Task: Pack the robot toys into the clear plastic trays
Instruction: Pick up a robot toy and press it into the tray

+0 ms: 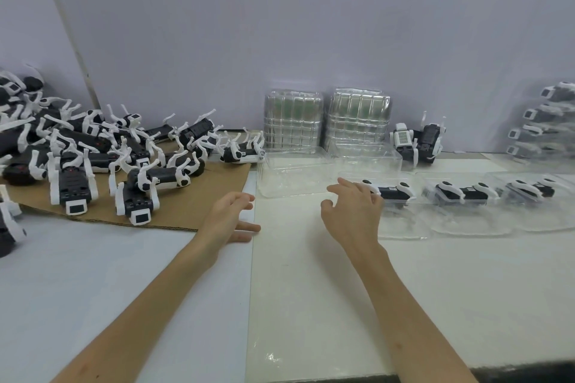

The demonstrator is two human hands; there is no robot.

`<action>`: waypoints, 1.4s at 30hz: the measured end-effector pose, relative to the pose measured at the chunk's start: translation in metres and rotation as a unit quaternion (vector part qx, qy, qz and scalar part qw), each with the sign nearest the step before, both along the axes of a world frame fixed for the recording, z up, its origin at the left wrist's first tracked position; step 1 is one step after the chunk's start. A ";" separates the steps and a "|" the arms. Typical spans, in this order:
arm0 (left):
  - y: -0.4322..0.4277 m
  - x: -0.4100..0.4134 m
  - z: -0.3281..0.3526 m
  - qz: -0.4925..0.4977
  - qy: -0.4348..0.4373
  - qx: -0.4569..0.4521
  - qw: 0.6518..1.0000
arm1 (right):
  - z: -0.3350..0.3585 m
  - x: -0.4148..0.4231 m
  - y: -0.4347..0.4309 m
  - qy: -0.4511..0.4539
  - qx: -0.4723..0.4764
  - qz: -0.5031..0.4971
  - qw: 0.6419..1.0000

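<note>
Forearms (149, 298) reach over the bench (311, 305). Left hand (231, 214) is open and holds nothing, beside the cardboard (180, 205) where loose toys (93, 149) lie heaped. Right hand (351, 211), fingers spread and empty, hovers at the nearest filled tray (404, 227); whether it touches is unclear. An empty tray (292, 177) sits just behind. Toy legs look tangled, so lifting one may drag others along, and a careless right hand could shove the light tray.

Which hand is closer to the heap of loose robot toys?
Left. The left hand is at the cardboard edge, just right of the heap; the right hand is farther right, by a packed tray.
</note>
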State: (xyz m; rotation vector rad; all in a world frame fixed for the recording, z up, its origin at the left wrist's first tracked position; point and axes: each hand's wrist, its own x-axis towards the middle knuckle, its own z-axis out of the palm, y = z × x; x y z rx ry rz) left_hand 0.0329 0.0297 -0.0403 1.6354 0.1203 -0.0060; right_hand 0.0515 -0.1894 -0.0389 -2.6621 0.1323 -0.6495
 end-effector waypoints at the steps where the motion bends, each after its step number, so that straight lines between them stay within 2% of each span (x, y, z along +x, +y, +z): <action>1: 0.000 0.000 0.000 -0.001 -0.001 0.000 1.000 | 0.000 0.001 -0.003 -0.005 0.006 -0.005 1.000; 10: 0.000 0.000 0.000 -0.005 -0.004 0.002 1.000 | 0.010 0.005 -0.027 -0.041 0.112 0.026 0.992; 16: 0.000 0.000 0.001 -0.002 -0.003 0.006 1.000 | 0.009 0.009 -0.047 -0.049 0.107 -0.039 0.992; 23: 0.000 0.001 0.000 -0.003 -0.004 0.009 1.000 | 0.010 0.011 -0.070 -0.078 0.150 -0.091 0.981; 31: 0.001 0.003 -0.003 -0.011 -0.010 0.009 1.000 | 0.011 0.008 -0.076 -0.173 0.232 -0.078 0.954; 34: 0.002 0.004 -0.003 -0.012 -0.010 0.009 1.000 | 0.020 0.006 -0.056 -0.289 0.244 -0.036 0.925; 36: 0.001 0.004 -0.003 -0.014 -0.008 0.008 1.000 | 0.027 0.009 -0.038 -0.332 0.252 0.021 0.909; 37: 0.002 0.004 -0.002 -0.015 -0.009 0.008 1.000 | 0.030 0.014 -0.028 -0.318 0.248 0.059 0.913; 39: 0.002 0.002 -0.001 -0.018 -0.010 0.009 1.000 | 0.031 0.029 -0.012 -0.214 0.205 0.136 0.945; 41: 0.001 0.000 0.001 -0.025 -0.004 0.006 1.000 | 0.026 0.047 0.000 -0.064 0.089 0.171 0.979; 42: 0.001 -0.001 0.002 -0.033 0.004 0.003 0.999 | 0.023 0.056 0.002 0.002 0.023 0.169 0.985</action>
